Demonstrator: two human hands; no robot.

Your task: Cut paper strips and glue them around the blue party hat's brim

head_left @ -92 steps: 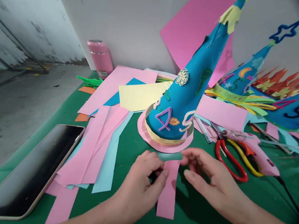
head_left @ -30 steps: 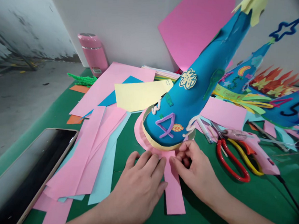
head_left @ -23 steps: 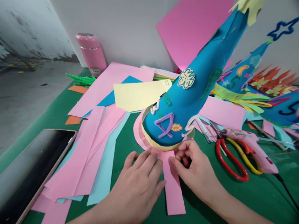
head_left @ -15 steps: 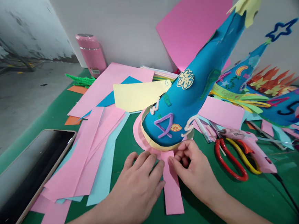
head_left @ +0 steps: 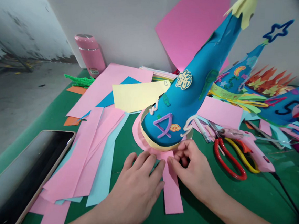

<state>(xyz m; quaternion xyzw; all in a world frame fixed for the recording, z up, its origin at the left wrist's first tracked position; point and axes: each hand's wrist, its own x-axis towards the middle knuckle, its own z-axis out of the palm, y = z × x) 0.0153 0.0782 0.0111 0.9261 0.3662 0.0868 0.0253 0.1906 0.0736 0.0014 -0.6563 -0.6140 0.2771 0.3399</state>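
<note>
A blue paper cone hat [head_left: 189,98] with purple and white craft decorations stands in front of me, tilted to the right. Around its base run a pale yellow paper band [head_left: 152,144] and a pink paper brim [head_left: 137,131]. From the brim's near edge a pink paper strip [head_left: 172,193] runs toward me. My left hand [head_left: 137,187] lies palm down with its fingers apart, fingertips at the brim beside the strip. My right hand [head_left: 195,167] is closed at the strip's upper end, thumb on the strip and fingertips against the brim; the exact contact is partly hidden.
A phone [head_left: 27,178] and pink paper strips [head_left: 83,162] lie left. Behind are a pink flask [head_left: 90,57] and a cream sheet [head_left: 137,95]. To the right lie red-handled scissors [head_left: 229,163] and a pink glue gun [head_left: 255,148]. Another blue hat [head_left: 242,74] stands farther back.
Since three seconds ago, my left hand has gone from pinching the strip to lying flat, and my right hand has closed at the brim. The strip's near end has swung right. Lately both hands stay nearly still.
</note>
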